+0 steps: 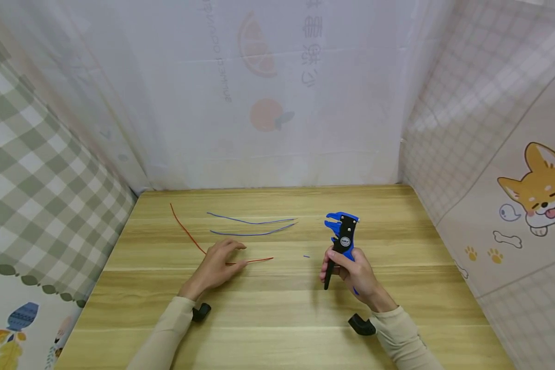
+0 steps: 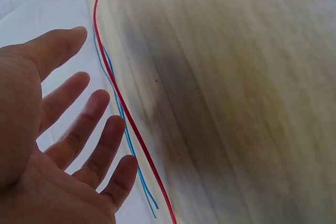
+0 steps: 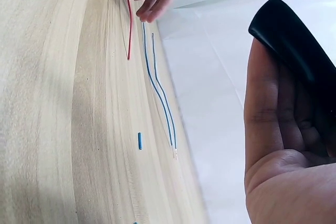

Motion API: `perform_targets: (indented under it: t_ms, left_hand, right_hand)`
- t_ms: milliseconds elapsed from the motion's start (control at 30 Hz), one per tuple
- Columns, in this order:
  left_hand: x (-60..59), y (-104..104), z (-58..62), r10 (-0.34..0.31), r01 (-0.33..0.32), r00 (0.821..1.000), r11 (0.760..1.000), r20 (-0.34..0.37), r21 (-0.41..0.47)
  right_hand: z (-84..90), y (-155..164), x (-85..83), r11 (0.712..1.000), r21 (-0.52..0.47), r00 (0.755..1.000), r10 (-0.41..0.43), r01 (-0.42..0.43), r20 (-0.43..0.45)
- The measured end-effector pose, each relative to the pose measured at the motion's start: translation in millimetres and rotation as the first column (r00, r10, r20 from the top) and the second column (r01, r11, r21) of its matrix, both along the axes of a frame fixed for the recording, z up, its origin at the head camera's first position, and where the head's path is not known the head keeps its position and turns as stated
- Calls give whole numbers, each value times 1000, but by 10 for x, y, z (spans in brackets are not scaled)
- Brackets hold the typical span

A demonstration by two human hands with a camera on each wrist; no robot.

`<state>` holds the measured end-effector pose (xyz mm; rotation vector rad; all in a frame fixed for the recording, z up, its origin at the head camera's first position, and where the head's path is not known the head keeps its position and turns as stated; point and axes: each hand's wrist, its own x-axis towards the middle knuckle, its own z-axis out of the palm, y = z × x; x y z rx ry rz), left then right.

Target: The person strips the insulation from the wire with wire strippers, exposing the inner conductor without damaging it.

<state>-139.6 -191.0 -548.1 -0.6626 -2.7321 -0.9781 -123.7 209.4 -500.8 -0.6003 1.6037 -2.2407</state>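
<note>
My left hand (image 1: 215, 264) hovers at the red wire (image 1: 187, 232), its fingers loosely spread with nothing between them. That wire bends beneath the hand in the head view; the left wrist view shows it beyond the fingertips (image 2: 115, 129). My right hand (image 1: 362, 277) grips a wire stripper (image 1: 347, 231) with a black body and blue jaws, the jaws apart and pointing away from me. Two blue wires (image 1: 254, 223) lie side by side further back, bare strands showing at their right ends. A short blue piece of insulation (image 1: 307, 256) lies between the hands.
The wooden table (image 1: 277, 318) ends at a pale printed curtain (image 1: 277, 154) at the back. Patterned cloths hang at left and right. Black wrist mounts (image 1: 362, 325) stick out below both wrists. Another small blue bit (image 3: 135, 223) shows at the right wrist view's bottom edge.
</note>
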Motion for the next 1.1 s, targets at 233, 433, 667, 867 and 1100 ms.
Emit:
perform_targets:
  t_ms: [233, 433, 667, 867, 1100]
  left_hand:
    - [-88, -148, -316, -38, 43, 996, 997, -77, 61]
    - [-77, -178, -342, -48, 51, 998, 998, -50, 48]
    - [-13, -111, -153, -29, 29, 1000, 1000, 3, -5]
    - [18, -52, -22, 28, -21, 993, 998, 112, -66]
    - [3, -59, -78, 16, -15, 997, 1000, 75, -23]
  right_hand:
    - [-4, 2, 1, 1000, -3, 1000, 5, -5, -1]
    - [-8, 3, 6, 1000, 5, 1000, -1, 1, 4]
    - [-17, 6, 10, 1000, 11, 1000, -6, 6, 7]
    - [-20, 7, 16, 1000, 3, 1000, 0, 0, 6]
    - [-14, 8, 23, 1000, 9, 1000, -5, 5, 17]
